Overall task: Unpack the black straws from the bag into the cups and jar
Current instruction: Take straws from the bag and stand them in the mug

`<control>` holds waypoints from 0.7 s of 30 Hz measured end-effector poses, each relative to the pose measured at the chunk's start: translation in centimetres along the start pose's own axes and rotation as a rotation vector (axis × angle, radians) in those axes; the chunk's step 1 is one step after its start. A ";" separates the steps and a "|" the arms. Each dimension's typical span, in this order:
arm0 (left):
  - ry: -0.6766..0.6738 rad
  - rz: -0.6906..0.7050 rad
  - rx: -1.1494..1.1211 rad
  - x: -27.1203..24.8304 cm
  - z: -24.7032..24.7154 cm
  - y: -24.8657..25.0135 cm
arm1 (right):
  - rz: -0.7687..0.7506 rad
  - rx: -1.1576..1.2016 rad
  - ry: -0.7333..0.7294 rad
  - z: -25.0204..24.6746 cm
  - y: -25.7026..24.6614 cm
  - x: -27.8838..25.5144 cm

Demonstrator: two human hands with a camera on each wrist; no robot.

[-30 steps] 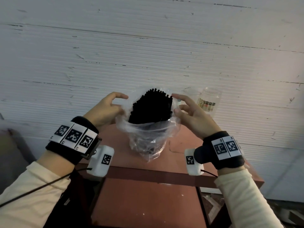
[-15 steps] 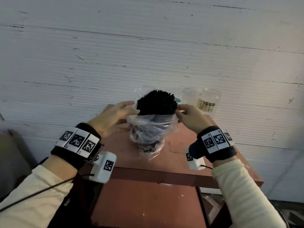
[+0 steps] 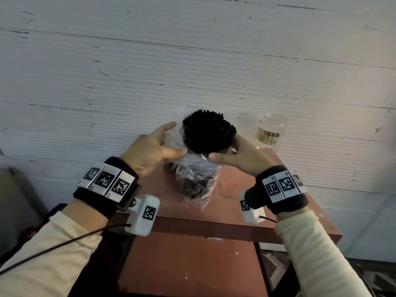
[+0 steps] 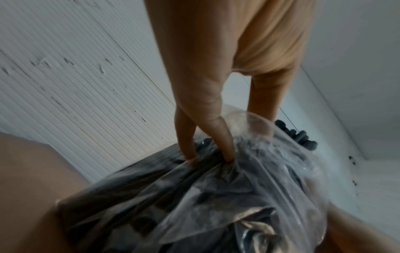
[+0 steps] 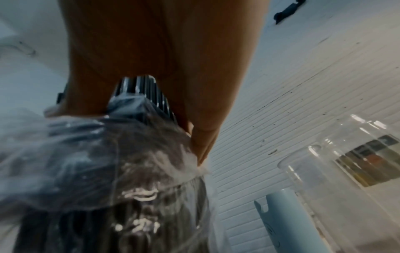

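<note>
Behind both hands, a white ribbed wall (image 3: 192, 61) with chipped paint. Under them, a reddish-brown flat-topped table (image 3: 240, 185) with a darker front rail.

Between the hands, a crumpled clear plastic bag (image 3: 196, 181) standing on that top, its mouth rolled down around a thick upright bundle of black straws (image 3: 209, 133) — upper ends bare above the plastic. Beyond the right hand, near but apart: a clear plastic cup (image 3: 248, 127), then a clear glass jar with a colourful label (image 3: 271, 131), both without straws. From the right wrist, something pale blue low beside the cup, too cut off to name.

Left hand (image 3: 152, 151) pinching bunched plastic, thumb and fingertips (image 4: 227, 154) dug into the film. Right hand (image 3: 237, 156) curled round the other side, thumb forward, gripping bag against bundle.

Step in hand, judged: peeling the bag down to free the straws. Next, probably: holding the plastic low with one hand, lifting out a clutch with the other, carrying it right to the cup — gently, lest loose straws spill.
</note>
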State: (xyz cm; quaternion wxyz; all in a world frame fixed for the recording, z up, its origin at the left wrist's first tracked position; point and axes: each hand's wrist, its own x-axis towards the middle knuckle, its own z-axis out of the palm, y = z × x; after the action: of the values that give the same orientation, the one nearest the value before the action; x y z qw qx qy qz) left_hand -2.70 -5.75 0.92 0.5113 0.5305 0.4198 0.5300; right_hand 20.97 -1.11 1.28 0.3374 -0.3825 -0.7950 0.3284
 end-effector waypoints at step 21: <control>-0.040 0.106 0.285 5.4 -0.3 1.5 | -0.224 0.155 0.395 0.1 -0.1 1.5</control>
State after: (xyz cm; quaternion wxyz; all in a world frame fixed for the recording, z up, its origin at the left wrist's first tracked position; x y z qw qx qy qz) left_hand -2.71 -0.57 3.11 0.4105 0.6295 0.4520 0.4806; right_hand 20.14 0.06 1.73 0.5493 -0.3215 -0.7234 0.2677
